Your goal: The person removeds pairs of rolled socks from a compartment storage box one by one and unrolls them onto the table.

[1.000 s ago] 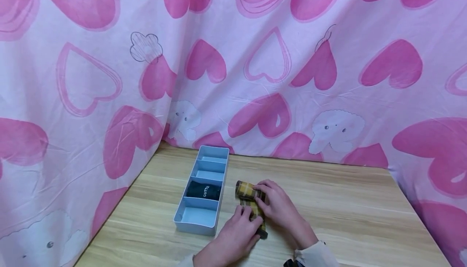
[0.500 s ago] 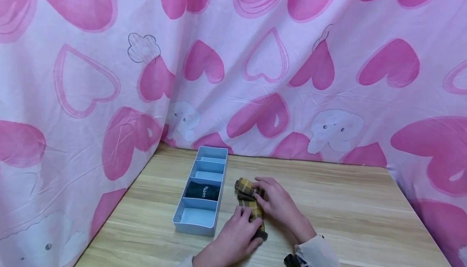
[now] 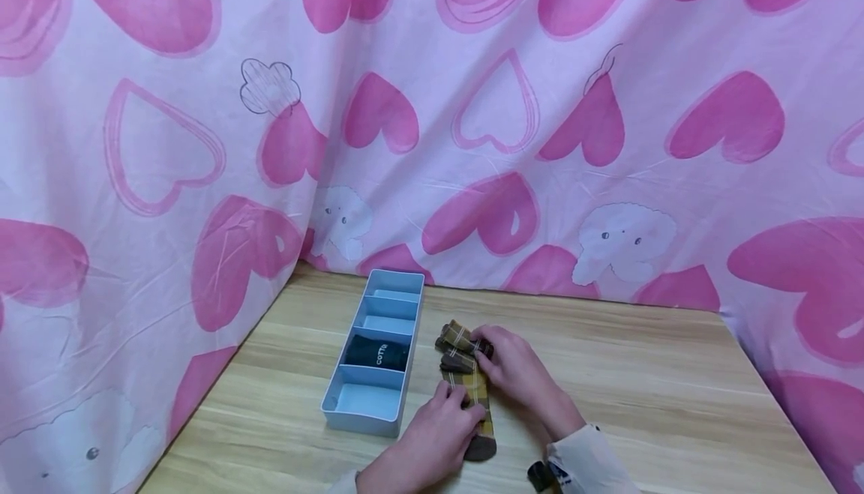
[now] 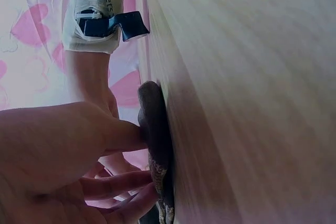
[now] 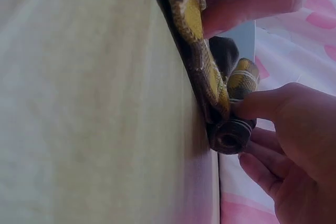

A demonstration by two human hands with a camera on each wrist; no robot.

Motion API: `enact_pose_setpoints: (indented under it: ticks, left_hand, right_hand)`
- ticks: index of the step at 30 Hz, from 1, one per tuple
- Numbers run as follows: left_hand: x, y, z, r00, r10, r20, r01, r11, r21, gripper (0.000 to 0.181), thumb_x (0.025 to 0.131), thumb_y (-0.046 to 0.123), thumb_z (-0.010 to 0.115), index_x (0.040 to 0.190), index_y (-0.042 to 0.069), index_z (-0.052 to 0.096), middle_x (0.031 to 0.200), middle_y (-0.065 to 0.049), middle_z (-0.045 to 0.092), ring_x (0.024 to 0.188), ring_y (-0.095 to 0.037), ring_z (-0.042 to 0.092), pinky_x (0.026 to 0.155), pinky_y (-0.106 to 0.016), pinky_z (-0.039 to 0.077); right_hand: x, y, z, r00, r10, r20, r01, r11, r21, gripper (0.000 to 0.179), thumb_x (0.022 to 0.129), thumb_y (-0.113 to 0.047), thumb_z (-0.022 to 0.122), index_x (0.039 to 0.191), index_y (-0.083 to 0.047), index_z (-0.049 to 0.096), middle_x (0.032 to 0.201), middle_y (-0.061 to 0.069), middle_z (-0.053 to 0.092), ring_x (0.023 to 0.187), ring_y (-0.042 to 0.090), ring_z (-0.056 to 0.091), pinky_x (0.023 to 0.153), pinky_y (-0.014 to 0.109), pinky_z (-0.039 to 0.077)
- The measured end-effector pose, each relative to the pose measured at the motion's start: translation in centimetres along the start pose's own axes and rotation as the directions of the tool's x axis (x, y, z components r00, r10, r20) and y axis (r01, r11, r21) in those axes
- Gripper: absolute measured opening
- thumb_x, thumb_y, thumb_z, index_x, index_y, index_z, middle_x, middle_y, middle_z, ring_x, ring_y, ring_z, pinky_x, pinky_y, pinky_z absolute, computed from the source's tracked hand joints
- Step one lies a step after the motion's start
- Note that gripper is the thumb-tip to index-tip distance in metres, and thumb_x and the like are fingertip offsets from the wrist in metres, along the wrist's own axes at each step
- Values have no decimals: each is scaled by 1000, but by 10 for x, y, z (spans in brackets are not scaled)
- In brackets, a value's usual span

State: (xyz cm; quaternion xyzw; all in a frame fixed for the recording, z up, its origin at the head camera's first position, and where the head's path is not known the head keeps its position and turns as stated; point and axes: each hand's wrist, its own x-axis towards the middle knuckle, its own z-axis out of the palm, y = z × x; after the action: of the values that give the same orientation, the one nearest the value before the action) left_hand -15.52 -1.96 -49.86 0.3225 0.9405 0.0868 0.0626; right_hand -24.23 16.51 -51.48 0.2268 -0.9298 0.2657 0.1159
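Right hand (image 3: 520, 366): clamped on sock (image 3: 476, 387), rolled end
Left hand (image 3: 439, 430): fingers apart, pressing
Box (image 3: 361, 424): apart, leftward (dark roll (image 3: 361, 351) reads "COTTO")
Table (image 3: 641, 374): widest room rightward

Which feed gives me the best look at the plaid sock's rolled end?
Right wrist: it shows the rolled end close up, its coil facing the camera. The head view shows it smaller, from above, partly covered by the right grip. The left wrist view shows the sock's dark end, no clear roll.

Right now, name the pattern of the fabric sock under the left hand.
Brown-yellow plaid; the fabric sock shows best in the head view.
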Motion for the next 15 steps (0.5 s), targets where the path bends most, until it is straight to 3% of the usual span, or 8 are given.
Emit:
enact_pose_setpoints:
  ticks: [6,15]
  left_hand:
    - [1,-1,-2,1000,6,7,-5,1000,-2,29,93,31,70,121,38,66,122,-3,61,102,-21,54,76,-31,58]
    - [0,-1,-2,1000,3,14,-3,1000,-3,28,94,32,70,121,39,65,121,-2,61,100,-20,54,76,-32,59]
  right_hand:
    - [6,2,3,1000,-11,3,11,998,-56,30,88,-19,77,117,-14,71,122,3,67,116,22,63,101,45,52]
    - [12,5,5,1000,-15,1,15,999,-48,30,89,-18,76,118,-19,67,113,-2,72,106,16,69,92,45,54]
